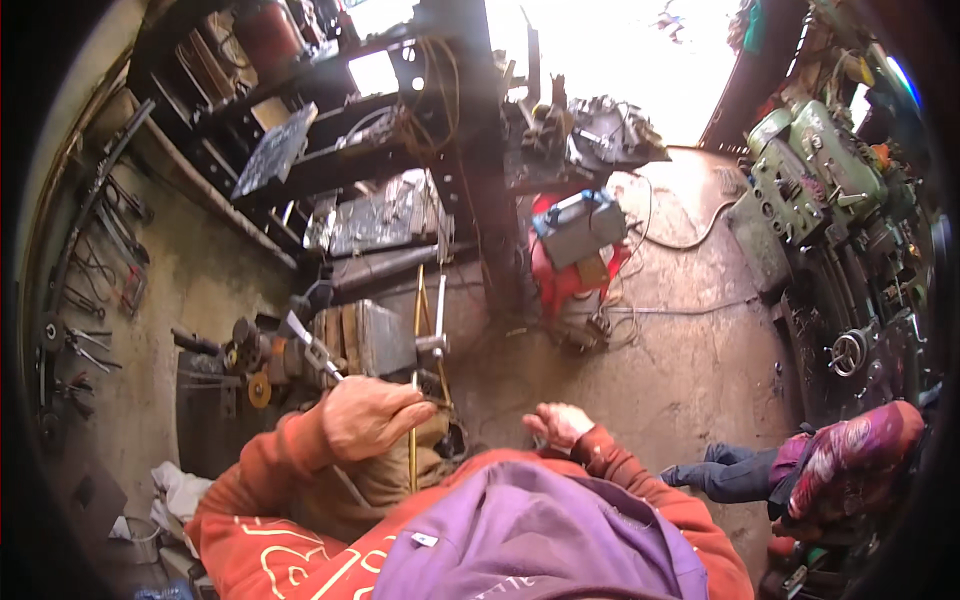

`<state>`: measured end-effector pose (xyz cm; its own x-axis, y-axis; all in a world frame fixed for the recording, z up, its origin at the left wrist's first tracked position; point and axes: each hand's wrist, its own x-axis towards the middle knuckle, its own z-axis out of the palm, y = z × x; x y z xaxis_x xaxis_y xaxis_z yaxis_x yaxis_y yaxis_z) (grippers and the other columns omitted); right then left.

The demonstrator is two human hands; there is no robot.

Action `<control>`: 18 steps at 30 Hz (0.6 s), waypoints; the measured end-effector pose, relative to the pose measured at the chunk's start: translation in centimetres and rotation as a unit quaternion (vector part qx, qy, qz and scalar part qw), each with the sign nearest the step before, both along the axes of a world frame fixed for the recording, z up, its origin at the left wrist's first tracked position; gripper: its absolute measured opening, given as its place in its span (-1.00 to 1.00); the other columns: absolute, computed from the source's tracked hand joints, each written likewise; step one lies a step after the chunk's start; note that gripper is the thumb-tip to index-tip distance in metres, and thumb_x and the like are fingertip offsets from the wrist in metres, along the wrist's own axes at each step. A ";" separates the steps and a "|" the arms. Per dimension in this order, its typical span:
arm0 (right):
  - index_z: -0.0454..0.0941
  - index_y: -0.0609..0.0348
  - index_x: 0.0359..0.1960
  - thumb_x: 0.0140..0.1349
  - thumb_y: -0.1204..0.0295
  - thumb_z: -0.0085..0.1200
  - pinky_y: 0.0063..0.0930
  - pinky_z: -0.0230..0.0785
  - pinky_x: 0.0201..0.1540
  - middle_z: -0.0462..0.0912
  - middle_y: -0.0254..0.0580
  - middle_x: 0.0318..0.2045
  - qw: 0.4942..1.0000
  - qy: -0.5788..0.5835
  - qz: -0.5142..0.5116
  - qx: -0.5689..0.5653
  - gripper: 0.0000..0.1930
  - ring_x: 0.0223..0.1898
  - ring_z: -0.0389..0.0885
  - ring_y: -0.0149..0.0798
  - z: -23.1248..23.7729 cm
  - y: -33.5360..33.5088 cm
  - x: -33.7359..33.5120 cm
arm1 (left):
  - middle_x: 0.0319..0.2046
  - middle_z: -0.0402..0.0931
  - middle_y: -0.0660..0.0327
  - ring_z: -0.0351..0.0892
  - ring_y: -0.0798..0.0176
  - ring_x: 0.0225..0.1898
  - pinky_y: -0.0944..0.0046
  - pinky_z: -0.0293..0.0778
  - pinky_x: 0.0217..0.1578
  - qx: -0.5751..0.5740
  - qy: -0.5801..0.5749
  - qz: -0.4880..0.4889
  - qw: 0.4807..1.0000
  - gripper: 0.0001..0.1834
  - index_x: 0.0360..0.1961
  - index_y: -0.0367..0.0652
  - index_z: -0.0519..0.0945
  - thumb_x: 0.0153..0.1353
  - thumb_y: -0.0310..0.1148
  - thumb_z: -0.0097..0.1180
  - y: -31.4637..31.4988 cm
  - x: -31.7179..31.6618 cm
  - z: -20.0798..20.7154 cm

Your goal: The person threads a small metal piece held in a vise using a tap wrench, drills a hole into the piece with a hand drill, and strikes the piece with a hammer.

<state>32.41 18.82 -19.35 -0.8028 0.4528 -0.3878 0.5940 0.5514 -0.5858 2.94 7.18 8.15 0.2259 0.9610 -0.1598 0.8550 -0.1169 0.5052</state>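
The left hand [368,415] is closed around a thin yellow rod [414,375] that stands nearly upright over a tan bag [390,480] below it. The right hand [557,424] curls loosely; whether it holds anything is unclear. Around them are a stained concrete floor [690,360], a red welder [575,250], dark metal shelves [330,130], wall-hung tools [90,290] and a green lathe [815,175].

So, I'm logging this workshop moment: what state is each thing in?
left hand: closed around a thin yellow rod, which stands upright
right hand: fingers curled, contents hidden
red machine: on the floor, grey box resting on top
cable: lying loose across the floor
hand tools: hanging on the wall
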 end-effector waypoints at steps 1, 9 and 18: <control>0.61 0.05 -0.14 0.25 -0.09 0.07 0.02 0.48 -0.14 0.67 0.08 -0.26 0.999 0.005 -0.040 -0.020 -0.54 -0.18 0.65 0.14 -1.6 0.6 -0.4 | -0.57 0.49 -0.02 0.53 -0.17 -0.48 0.00 0.42 -0.48 -0.017 0.007 0.022 1.000 -0.77 -0.42 -0.15 0.56 0.34 -0.25 0.12 -2.1 -0.7 0.2; 0.55 0.22 -0.31 0.39 0.02 -0.04 0.06 0.41 -0.12 0.64 0.20 -0.29 0.999 0.002 -0.044 -0.031 -0.56 -0.16 0.59 0.27 0.2 1.4 -0.5 | -0.52 0.47 0.12 0.47 0.15 -0.55 0.19 0.47 -0.49 0.369 0.238 0.038 0.898 -0.63 0.03 -0.29 0.58 0.17 -0.54 0.12 -8.6 -10.5 -2.7; 0.57 0.25 -0.33 0.39 -0.02 -0.05 0.03 0.44 -0.16 0.65 0.19 -0.34 0.994 0.005 0.101 -0.027 -0.50 -0.18 0.61 0.27 -0.3 0.9 -3.1 | -0.40 0.53 0.01 0.63 0.00 -0.24 0.05 0.57 -0.20 0.206 0.351 0.049 0.912 -0.78 -0.16 -0.16 0.63 0.38 -0.29 -0.01 3.9 -11.2 -4.0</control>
